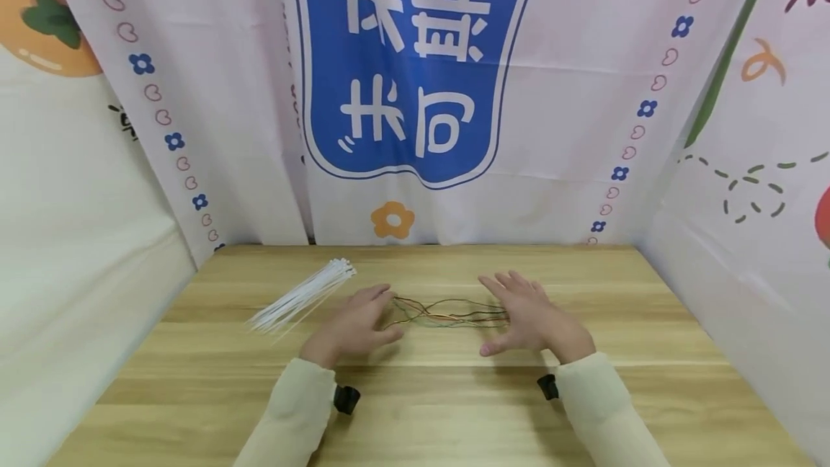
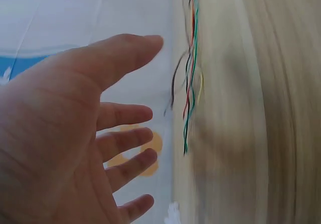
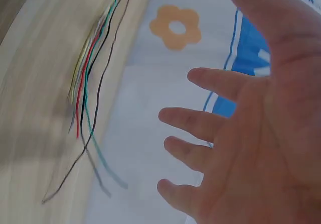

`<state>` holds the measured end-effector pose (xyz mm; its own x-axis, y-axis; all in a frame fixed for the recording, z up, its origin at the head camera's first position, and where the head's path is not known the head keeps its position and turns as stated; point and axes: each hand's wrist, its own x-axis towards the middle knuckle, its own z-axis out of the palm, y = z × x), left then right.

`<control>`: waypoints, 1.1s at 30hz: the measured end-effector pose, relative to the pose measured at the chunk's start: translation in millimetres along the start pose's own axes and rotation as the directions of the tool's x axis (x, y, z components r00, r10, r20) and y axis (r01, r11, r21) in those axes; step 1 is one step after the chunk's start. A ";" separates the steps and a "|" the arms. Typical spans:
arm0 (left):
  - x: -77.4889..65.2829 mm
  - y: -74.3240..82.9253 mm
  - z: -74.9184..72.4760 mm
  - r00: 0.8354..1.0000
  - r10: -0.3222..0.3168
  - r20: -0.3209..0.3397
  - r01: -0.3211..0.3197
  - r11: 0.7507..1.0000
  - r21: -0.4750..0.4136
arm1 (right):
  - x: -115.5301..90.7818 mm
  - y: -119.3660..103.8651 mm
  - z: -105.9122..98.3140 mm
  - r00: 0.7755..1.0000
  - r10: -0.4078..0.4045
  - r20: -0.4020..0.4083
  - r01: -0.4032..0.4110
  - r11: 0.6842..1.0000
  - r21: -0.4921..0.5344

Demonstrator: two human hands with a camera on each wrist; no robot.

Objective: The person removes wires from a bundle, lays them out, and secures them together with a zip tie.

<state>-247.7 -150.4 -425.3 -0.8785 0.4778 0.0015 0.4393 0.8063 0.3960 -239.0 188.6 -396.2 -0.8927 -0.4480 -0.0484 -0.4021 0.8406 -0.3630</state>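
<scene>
A loose bundle of thin coloured wires (image 1: 447, 316) lies across the middle of the wooden table. In the wrist views the wires (image 2: 189, 78) show red, green, black and yellow strands, with their ends (image 3: 83, 118) fanned apart. My left hand (image 1: 353, 326) hovers at the bundle's left end, fingers spread and nothing in its grasp. At the other end is my right hand (image 1: 528, 316), also spread, its palm turned toward the wires and overlapping their ends in the head view. Both wrist views show bare palms with the fingers apart.
A bunch of white cable ties (image 1: 305, 298) lies at the back left, beyond my left hand. The wooden table (image 1: 415, 409) ends at a printed cloth backdrop (image 1: 558, 164), with cloth on both sides too. Each sleeve cuff has a small black device (image 1: 346, 400).
</scene>
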 end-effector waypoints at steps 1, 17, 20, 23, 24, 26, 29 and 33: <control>1.8 5.2 0.6 1.000 0.000 0.015 0.000 1.000 -0.002 | 2.6 -4.7 0.6 1.000 -0.009 0.004 0.009 1.000 -0.016; 38.4 47.3 18.1 0.996 0.023 0.085 -0.040 0.978 0.206 | 75.4 -64.4 -18.3 0.979 -0.193 0.070 0.204 0.886 -0.416; 43.2 46.4 21.3 0.997 0.031 0.075 -0.048 0.970 0.239 | 87.7 -71.8 -19.3 0.968 -0.241 0.070 0.247 0.864 -0.439; 44.9 43.0 23.6 0.997 0.051 0.063 -0.066 0.960 0.270 | 100.8 -80.9 -20.4 0.960 -0.267 0.086 0.277 0.855 -0.438; 44.7 41.5 24.2 0.997 0.064 0.051 -0.075 0.957 0.279 | 104.7 -84.1 -20.8 0.958 -0.270 0.094 0.284 0.857 -0.431; 43.7 38.3 25.5 0.995 0.099 0.017 -0.100 0.950 0.294 | 113.0 -90.8 -21.3 0.955 -0.276 0.113 0.297 0.858 -0.418; 40.9 34.1 27.2 0.990 0.136 -0.038 -0.117 0.944 0.307 | 124.9 -100.4 -21.1 0.949 -0.288 0.129 0.316 0.862 -0.397; 36.7 31.5 29.3 0.986 0.142 -0.089 -0.109 0.946 0.305 | 138.9 -112.0 -19.3 0.949 -0.274 0.158 0.315 0.863 -0.395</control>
<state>-260.6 -97.3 -439.6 -0.8205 0.5543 0.1398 0.5683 0.8173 0.0949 -321.9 38.2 -344.3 -0.7046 -0.7034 -0.0936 -0.7086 0.7046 0.0388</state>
